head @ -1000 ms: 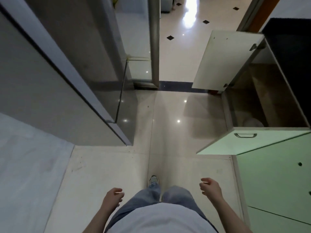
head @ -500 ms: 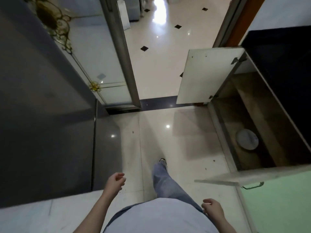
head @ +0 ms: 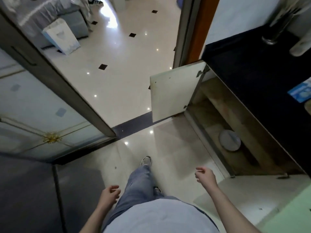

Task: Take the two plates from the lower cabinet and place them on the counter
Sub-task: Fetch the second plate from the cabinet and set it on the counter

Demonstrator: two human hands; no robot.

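White plates (head: pixel 229 140) lie stacked on the floor of the open lower cabinet (head: pixel 218 108) at the right; I cannot tell how many there are. The black counter (head: pixel 252 64) runs above the cabinet. My right hand (head: pixel 205 176) hovers over the floor tiles in front of the cabinet, left of and nearer than the plates, fingers loosely apart and holding nothing. My left hand (head: pixel 109 195) hangs beside my left leg, fingers curled loosely, holding nothing.
The far cabinet door (head: pixel 170 96) swings out over the floor; the near door (head: pixel 249 195) is open at lower right. A glass sliding door (head: pixel 47 118) and dark appliance (head: pixel 27 195) stand left. A blue packet (head: pixel 301 91) and metal pipe (head: pixel 277 26) are on the counter.
I have stepped forward toward the cabinet. My right hand has risen and moved forward toward the opening; the plates now lie closer in view.
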